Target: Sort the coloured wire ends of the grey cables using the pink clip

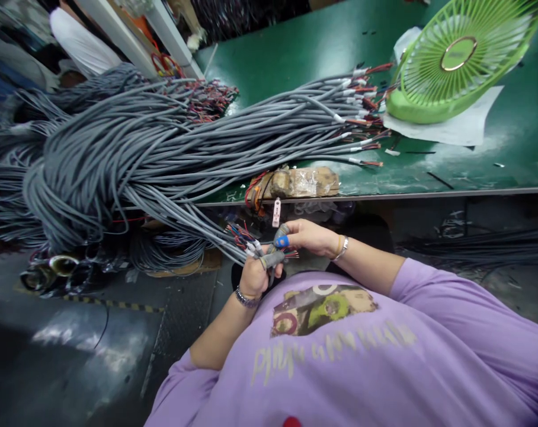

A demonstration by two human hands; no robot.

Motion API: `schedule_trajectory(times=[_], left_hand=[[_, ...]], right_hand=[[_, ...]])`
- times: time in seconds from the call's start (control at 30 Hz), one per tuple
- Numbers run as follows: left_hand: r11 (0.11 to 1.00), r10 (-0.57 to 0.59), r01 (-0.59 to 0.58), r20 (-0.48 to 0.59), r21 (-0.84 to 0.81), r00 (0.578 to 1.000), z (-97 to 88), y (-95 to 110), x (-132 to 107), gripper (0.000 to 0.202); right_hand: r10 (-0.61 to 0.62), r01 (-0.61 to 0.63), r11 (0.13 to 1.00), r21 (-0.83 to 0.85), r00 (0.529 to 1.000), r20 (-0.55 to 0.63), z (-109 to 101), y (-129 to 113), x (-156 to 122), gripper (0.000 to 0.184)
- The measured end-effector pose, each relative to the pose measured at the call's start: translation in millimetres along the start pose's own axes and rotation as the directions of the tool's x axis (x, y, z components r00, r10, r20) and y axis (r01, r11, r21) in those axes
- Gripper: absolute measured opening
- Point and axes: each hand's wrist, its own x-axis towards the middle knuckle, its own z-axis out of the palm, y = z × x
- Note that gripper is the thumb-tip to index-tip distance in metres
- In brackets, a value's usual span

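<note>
My left hand (255,276) is closed around the ends of several grey cables (198,222), which run down to it from the big pile. Thin coloured wires (291,253) stick out to the right past its covered thumb. Close above them is my right hand (311,236), its fingertips pinched together; what is between them is too small to make out. Grey coverings and a blue band wrap its fingers. More stripped ends with red and blue wires (239,236) lie just beyond my left hand.
A heap of grey cables (162,136) covers the green table's (455,169) left side. A wooden block (316,181) wrapped in tape sits at the front edge. A green fan (455,65) stands on white paper (464,127). A person's white sleeve (82,41) shows at upper left.
</note>
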Motion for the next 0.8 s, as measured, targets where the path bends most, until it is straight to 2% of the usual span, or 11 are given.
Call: schedule_trajectory(times=[0.17, 0.33, 0.53, 0.7, 0.8], left_hand=[[0.998, 0.061, -0.061, -0.028, -0.006, 0.998, -0.7, -3.4, 0.0, 0.027], [0.991, 0.13, -0.129, -0.032, 0.048, 0.991, -1.9, -5.0, -2.9, 0.034], [0.988, 0.081, -0.081, 0.001, 0.132, 0.997, -3.1, -1.8, -4.2, 0.042], [0.99, 0.131, -0.123, -0.127, 0.071, 0.983, -2.5, -4.6, -2.9, 0.039], [0.987, 0.161, -0.156, -0.185, 0.043, 0.97, -1.5, -6.1, -2.8, 0.036]], right_hand=[[-0.005, 0.001, 0.999, -0.046, 0.997, -0.079, 2.3, 2.1, 0.5, 0.043], [-0.04, 0.035, 0.998, -0.054, 0.996, -0.086, 3.9, 2.1, 1.4, 0.04], [-0.077, 0.063, 0.988, -0.141, 0.992, -0.097, 8.4, -1.4, -0.9, 0.033], [-0.06, 0.046, 0.995, -0.087, 0.984, -0.168, 12.8, 3.5, -1.2, 0.042], [0.005, -0.008, 1.0, -0.018, 0.987, -0.159, 11.7, 4.0, -1.2, 0.046]])
